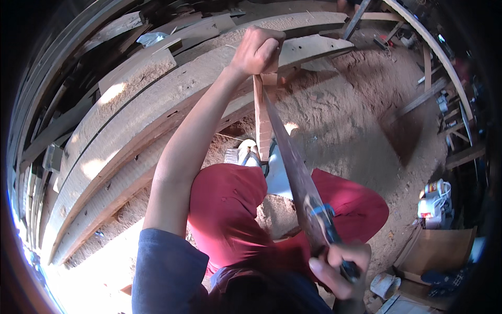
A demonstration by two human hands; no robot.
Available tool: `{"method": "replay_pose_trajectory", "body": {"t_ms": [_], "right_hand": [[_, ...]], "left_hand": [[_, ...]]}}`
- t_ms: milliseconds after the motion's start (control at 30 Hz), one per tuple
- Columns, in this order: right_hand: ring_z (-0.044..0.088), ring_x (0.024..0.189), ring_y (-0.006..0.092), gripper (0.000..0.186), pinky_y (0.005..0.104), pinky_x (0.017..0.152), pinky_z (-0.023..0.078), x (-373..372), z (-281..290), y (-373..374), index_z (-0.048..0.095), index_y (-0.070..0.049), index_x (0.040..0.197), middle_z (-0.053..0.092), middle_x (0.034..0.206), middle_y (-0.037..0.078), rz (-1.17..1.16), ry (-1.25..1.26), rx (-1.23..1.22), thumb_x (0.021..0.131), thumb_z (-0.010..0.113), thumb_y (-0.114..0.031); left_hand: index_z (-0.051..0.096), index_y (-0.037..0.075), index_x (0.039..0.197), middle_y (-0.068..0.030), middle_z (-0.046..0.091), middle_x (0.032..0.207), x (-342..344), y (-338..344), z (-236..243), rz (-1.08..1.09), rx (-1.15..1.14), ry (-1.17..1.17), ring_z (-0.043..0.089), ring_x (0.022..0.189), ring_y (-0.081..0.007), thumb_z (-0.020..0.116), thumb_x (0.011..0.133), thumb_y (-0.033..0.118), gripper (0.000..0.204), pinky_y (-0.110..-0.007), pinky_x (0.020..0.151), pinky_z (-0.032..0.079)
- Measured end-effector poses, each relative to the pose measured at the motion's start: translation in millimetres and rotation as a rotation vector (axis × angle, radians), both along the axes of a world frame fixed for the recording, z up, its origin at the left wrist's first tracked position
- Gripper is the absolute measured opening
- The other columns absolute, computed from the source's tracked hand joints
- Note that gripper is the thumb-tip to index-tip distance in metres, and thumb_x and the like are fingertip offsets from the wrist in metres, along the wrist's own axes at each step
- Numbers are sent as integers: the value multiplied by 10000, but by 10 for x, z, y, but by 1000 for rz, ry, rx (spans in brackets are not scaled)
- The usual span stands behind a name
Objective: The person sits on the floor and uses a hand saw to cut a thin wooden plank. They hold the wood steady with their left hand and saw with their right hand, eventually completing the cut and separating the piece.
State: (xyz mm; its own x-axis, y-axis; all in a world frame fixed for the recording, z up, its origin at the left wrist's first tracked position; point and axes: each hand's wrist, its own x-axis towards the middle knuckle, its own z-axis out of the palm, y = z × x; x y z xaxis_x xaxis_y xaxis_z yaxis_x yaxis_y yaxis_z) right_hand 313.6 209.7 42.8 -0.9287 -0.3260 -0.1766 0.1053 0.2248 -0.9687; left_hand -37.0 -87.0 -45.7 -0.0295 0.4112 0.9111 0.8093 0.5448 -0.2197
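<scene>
My left hand is closed around the far end of a narrow wooden piece, pressing it beside a thick wooden beam. In my right hand, close to my body and slightly blurred, is the handle of a handsaw. The saw's long dark blade points away from me, and its tip comes up against the narrow piece just below my left fist. Blue wrapping shows where the blade meets the handle. Whether the teeth are in the wood, I cannot tell.
Several long curved beams lie stacked to the left, with sawdust on them. Sandy ground spreads to the right. White containers, a brown board and a white cup are at the right. My red-trousered legs are bent under the saw.
</scene>
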Motion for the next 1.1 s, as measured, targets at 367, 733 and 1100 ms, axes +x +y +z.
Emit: {"method": "replay_pose_trajectory", "body": {"t_ms": [367, 733, 1100], "right_hand": [[388, 391, 97, 470, 278, 440, 269, -146, -165, -52, 391, -98, 563, 431, 477, -6, 96, 201, 46, 827, 770, -14], [408, 410, 76, 458, 280, 442, 275, -133, -62, -5, 399, -94, 565, 420, 482, -9, 51, 178, 25, 822, 772, -22], [384, 396, 78, 466, 287, 426, 261, -69, -93, 44, 402, -110, 568, 416, 473, -9, 85, 232, 88, 848, 773, -78]], "left_hand": [[451, 0, 656, -147, 582, 658, -29, 128, 124, -67, -87, -26, 535, 500, -361, 660, 600, -6, 217, -432, 418, 398], [360, 33, 600, -87, 451, 584, -61, 134, 104, -118, -30, 101, 440, 453, -277, 633, 513, -57, 300, -374, 387, 326], [621, -51, 760, -243, 672, 775, 100, 161, 134, -7, -74, -286, 644, 685, -406, 583, 759, 173, 227, -467, 614, 528]]}}
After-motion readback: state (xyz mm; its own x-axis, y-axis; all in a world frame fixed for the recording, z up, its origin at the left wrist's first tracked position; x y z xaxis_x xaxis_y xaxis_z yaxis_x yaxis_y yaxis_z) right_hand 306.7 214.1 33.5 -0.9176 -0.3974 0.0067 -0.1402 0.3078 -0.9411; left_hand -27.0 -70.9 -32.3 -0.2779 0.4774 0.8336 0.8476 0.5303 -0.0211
